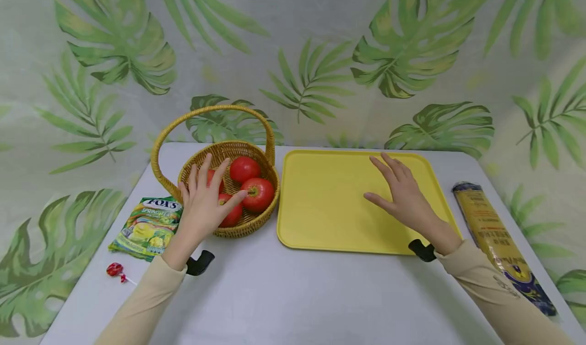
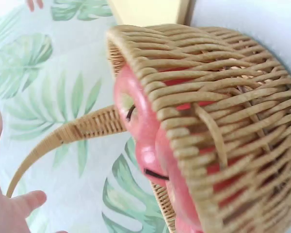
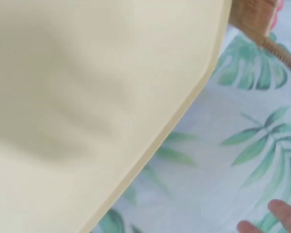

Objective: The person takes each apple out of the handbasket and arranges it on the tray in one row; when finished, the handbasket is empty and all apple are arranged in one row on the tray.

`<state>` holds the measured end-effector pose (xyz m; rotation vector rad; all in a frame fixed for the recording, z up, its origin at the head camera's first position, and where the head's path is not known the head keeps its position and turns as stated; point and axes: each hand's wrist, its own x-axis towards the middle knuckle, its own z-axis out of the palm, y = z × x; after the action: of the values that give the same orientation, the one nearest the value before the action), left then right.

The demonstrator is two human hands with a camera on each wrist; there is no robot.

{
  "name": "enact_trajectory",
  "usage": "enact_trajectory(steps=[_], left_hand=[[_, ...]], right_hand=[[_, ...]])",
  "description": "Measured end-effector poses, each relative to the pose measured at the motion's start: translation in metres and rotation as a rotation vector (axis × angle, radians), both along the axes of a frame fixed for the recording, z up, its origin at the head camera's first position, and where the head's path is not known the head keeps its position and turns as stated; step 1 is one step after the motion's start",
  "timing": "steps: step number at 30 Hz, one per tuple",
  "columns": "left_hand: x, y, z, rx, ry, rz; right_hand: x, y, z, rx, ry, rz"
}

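Note:
My left hand is held with fingers spread over the front left of a wicker basket, holding nothing. Inside the basket lie several red apples, partly covered by that hand in the head view. Close up in the left wrist view, the woven wall of the basket shows, with apples behind its rim. My right hand, fingers extended and thumb apart, is over the right part of a yellow tray and holds nothing. Its shadow falls on the tray surface in the right wrist view.
A green FOX'S candy bag lies left of the basket, with a red lollipop in front of it. Along the right table edge lies a long yellow-and-blue pasta packet, partly behind the right sleeve. The basket's tall handle arches upward.

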<state>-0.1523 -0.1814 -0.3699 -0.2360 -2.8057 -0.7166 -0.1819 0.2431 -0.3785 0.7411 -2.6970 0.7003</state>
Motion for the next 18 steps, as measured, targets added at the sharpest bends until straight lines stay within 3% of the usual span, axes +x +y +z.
enact_trajectory(steps=[11, 18], left_hand=[[0.038, -0.034, 0.004, 0.476, 0.001, -0.063], [0.062, -0.048, -0.003, 0.718, -0.106, 0.03]], right_hand=[[-0.01, -0.082, 0.006, -0.232, -0.128, 0.323], [-0.021, -0.142, 0.006, -0.382, -0.316, 0.485]])
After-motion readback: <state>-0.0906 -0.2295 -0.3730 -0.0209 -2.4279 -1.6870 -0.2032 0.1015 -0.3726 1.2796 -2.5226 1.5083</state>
